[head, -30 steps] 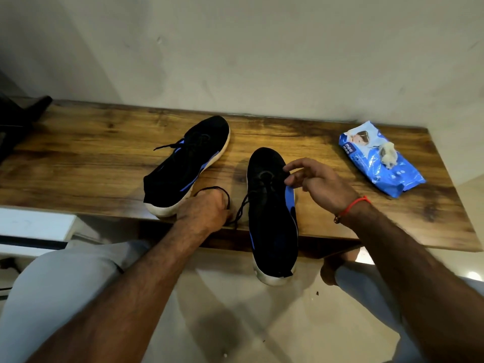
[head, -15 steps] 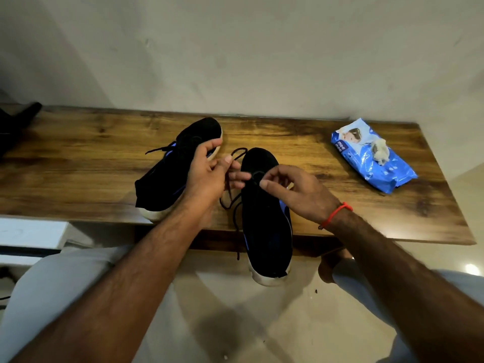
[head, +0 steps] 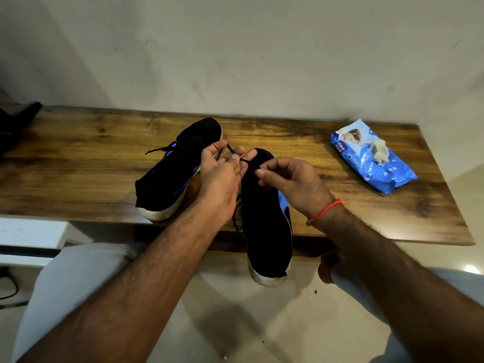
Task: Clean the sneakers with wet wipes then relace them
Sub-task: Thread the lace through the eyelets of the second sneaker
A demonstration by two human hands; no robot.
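Sneakers, two of them, black with blue trim and pale soles, lie on a wooden shelf (head: 78,158) against the wall. The left sneaker (head: 178,169) lies at an angle, with its own lace showing on top. The right sneaker (head: 264,221) hangs its heel past the shelf's front edge. Above its toe, the left hand (head: 225,174) holds a black lace (head: 237,156) draped across its loosely curled fingers, and the right hand (head: 293,184) pinches the same lace between thumb and forefinger. A blue pack of wet wipes (head: 372,161) lies well apart to the right, a crumpled used wipe (head: 379,153) on top.
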